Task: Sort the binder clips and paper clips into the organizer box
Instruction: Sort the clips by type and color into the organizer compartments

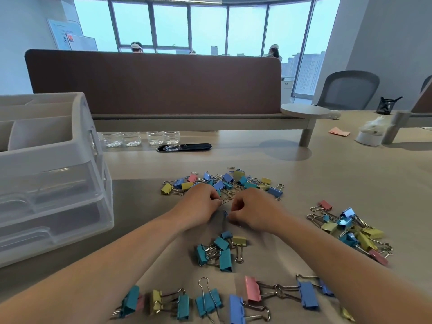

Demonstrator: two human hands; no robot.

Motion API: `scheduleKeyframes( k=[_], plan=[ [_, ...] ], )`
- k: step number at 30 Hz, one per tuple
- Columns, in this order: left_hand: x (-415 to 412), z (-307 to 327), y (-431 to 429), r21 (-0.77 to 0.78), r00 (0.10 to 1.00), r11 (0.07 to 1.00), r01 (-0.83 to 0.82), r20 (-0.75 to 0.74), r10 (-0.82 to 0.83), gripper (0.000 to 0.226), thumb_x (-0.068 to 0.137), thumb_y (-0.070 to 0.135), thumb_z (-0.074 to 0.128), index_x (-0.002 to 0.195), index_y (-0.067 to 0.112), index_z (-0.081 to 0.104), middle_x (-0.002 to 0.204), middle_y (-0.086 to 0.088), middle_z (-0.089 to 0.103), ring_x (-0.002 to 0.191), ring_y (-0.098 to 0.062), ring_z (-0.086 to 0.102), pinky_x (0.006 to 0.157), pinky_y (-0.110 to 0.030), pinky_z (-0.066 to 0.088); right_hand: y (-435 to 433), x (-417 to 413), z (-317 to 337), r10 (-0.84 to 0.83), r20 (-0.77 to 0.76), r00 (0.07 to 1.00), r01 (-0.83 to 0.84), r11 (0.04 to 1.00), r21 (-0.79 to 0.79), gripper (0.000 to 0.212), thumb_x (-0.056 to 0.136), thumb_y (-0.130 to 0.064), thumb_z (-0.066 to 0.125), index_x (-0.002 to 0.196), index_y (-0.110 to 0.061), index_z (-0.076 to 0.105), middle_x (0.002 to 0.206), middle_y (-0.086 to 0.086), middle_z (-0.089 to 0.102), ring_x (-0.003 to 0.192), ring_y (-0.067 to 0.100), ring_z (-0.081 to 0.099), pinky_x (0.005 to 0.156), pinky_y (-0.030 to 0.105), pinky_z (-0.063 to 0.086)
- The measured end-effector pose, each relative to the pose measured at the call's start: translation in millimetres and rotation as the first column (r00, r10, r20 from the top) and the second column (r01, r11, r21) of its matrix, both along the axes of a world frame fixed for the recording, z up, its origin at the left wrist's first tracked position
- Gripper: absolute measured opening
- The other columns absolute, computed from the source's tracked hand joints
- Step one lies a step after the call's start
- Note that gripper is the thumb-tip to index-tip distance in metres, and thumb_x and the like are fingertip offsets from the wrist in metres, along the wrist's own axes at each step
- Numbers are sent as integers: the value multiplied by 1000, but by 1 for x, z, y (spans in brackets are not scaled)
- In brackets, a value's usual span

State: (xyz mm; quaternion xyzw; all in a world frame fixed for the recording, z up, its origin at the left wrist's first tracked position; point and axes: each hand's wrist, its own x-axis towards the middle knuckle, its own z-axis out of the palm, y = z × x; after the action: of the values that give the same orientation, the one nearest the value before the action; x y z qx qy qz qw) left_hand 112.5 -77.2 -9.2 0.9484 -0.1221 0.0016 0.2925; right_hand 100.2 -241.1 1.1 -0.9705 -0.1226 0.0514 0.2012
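A mixed pile of small coloured binder clips and paper clips [224, 182] lies at mid-table. My left hand [201, 204] has curled fingers and pinches a metal paper clip [225, 201] at the pile's near edge. My right hand [252, 211] is curled beside it, its fingertips on a small blue clip [225, 213]. Other heaps of binder clips lie on the right [350, 230], between my forearms [219, 251] and as a row of large ones at the near edge [233, 300]. The translucent organizer box [51, 174] with drawers stands at the left.
A brown desk divider [152, 80] runs along the back over a shelf. Clear water bottles [140, 137] stand under it, beside a black cable slot [184, 147]. A round side shelf [306, 112], a white bowl [369, 136], a pink paper and office chairs are to the right.
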Motion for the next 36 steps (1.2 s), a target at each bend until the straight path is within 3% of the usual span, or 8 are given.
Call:
scheduleKeyframes(
  k=[4,8,13,20,25,31,34,36],
  plan=[
    [-2,3,1,4,1000,1000,2,-2,-2,23,95,18,55,87,5,72,87,-13,70,81,-24,64,71,-37,50,6,0,0,-12,51,999,15,998,-66,21,86,-40,71,75,-27,59,78,-7,63,71,9,57,57,23,44],
    [-4,6,4,19,1000,1000,-6,15,6,19,97,21,55,92,13,72,89,-2,69,79,-13,62,67,-26,47,11,3,-3,-37,86,996,45,994,-97,14,91,-34,64,84,-21,66,83,-4,66,78,13,62,69,30,56],
    [-7,10,4,33,999,999,31,7,-31,17,97,22,56,99,14,71,92,1,68,80,-11,60,64,-20,43,-3,6,1,-36,120,992,58,980,-188,19,94,-32,59,85,-16,61,89,-2,63,83,17,62,70,32,54],
    [-15,8,-11,150,984,973,178,-23,-177,13,95,24,58,102,21,69,101,8,65,89,-7,58,79,-22,45,-32,-8,8,-83,55,995,94,969,-227,22,92,-35,62,88,-15,70,92,1,68,86,20,64,77,35,56],
    [-18,9,-16,161,980,967,198,-16,-198,14,94,23,61,103,22,71,101,9,66,87,-3,57,76,-18,42,-46,-14,8,-120,23,992,122,969,-214,12,88,-34,65,83,-22,67,90,-3,66,84,17,62,74,33,55],
    [-17,7,-18,155,975,962,223,-23,-222,19,91,25,65,109,24,70,97,13,63,82,2,54,65,-11,36,-50,-10,8,-127,69,990,135,982,-132,19,89,-30,65,73,-24,57,80,-2,61,73,15,55,58,28,42],
    [-12,6,-18,170,970,956,239,-2,-242,20,92,27,64,111,24,70,100,11,65,81,3,53,64,-8,35,-44,0,9,-96,147,985,112,987,-111,4,91,-23,62,88,-25,62,95,-2,60,85,19,59,70,31,49],
    [-9,8,-16,191,970,955,228,36,-239,20,95,26,60,112,24,70,105,8,67,83,0,54,65,-9,36,-36,9,7,-40,201,979,69,987,-143,19,91,-19,61,108,-26,65,109,-1,57,94,21,60,81,36,52]
  ],
)
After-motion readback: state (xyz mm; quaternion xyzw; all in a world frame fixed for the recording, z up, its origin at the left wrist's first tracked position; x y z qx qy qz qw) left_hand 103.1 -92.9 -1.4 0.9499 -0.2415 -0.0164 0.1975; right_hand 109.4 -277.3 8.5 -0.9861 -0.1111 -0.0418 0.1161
